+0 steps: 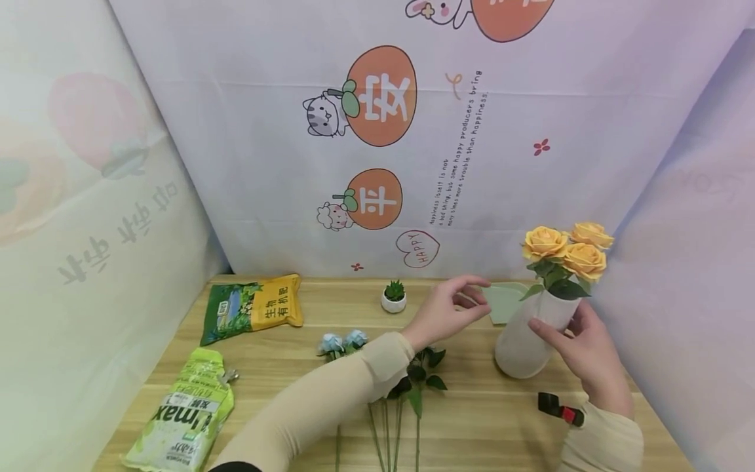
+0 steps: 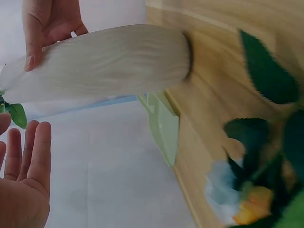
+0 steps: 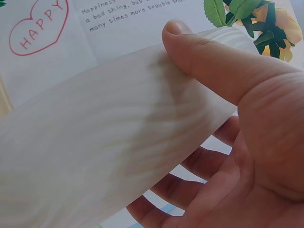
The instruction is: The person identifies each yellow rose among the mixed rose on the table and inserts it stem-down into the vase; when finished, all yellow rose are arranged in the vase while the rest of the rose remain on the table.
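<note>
A white ribbed vase (image 1: 522,344) stands at the right side of the table, its top leaning right in the head view. Several yellow roses (image 1: 585,260) with green leaves rise from its mouth. My right hand (image 1: 592,351) grips the vase near the top, thumb across the front and fingers around the far side, as the right wrist view (image 3: 204,114) also shows. To the left of the vase, my left hand (image 1: 451,307) is in the air with loosely bent fingers and holds nothing. In the left wrist view its palm (image 2: 23,199) faces up beside the vase.
Blue flowers (image 1: 343,341) and leafy stems (image 1: 417,377) lie at the table's middle, partly behind my left arm. A small potted succulent (image 1: 394,297), a pale green tray-like piece (image 1: 501,305), a yellow-green bag (image 1: 256,308) and a lime bag (image 1: 185,413) stand or lie around.
</note>
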Motion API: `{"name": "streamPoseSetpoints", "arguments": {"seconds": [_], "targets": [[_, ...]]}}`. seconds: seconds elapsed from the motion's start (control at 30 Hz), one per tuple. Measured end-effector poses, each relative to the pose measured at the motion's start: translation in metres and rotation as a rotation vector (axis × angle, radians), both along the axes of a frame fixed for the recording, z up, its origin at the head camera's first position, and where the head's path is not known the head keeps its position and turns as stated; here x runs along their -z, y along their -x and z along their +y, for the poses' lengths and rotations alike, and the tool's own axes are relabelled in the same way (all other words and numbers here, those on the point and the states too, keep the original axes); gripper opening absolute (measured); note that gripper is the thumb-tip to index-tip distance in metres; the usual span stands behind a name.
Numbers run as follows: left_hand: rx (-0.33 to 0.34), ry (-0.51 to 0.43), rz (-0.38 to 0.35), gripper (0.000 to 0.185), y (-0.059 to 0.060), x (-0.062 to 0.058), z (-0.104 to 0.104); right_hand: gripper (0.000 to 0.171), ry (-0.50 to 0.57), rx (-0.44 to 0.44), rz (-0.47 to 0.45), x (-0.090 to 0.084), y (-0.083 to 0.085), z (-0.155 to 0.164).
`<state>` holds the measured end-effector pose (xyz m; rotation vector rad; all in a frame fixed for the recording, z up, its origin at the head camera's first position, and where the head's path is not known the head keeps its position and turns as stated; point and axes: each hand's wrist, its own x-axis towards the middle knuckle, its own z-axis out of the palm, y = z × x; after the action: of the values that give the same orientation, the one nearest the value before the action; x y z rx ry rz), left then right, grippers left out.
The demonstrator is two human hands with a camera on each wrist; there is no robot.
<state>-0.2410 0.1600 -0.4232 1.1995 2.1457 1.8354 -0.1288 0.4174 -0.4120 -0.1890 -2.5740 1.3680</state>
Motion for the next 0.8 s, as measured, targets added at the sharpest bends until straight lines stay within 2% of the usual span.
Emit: {"name": "streamPoseSetpoints", "arguments": {"seconds": [0.3, 0.53, 0.8], "targets": [[0.005, 0.031, -0.070, 0.044, -0.019, 0.016, -0.056, 0.082, -0.003, 0.006, -0.001, 0.001, 0.000, 0.000], [0.000, 0.059, -0.089, 0.048, -0.032, 0.031, -0.087, 0.083, -0.009, 0.009, -0.002, 0.003, -0.002, 0.001], [-0.077, 0.157, -0.169, 0.050, -0.051, 0.047, -0.127, 0.079, 0.008, -0.008, 0.019, 0.003, 0.000, 0.002]]}}
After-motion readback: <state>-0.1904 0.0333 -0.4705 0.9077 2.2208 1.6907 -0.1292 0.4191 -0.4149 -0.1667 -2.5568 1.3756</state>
